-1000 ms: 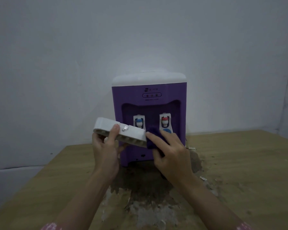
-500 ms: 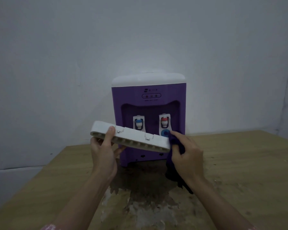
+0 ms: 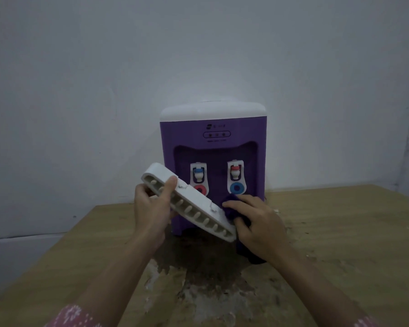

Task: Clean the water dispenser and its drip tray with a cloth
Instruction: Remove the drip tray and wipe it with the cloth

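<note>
Wooden table (image 3: 340, 232) w/ dark stain (image 3: 198, 263) at centre — grey wall (image 3: 104, 90) behind.

Grey wall (image 3: 104, 79); stained wooden table (image 3: 340, 232)

Left hand (image 3: 151, 208) grips drip tray (image 3: 189, 201); right hand (image 3: 257, 227), fingers (image 3: 232, 205) curled, presses cloth (image 3: 232, 211).

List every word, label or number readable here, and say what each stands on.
None can be read.
Purple water dispenser with white top: a small pale logo and mark above an oval outline holding three dots, with a line of tiny print under it, all too blurred to quote.
White plastic drip tray: no text shows.
</note>
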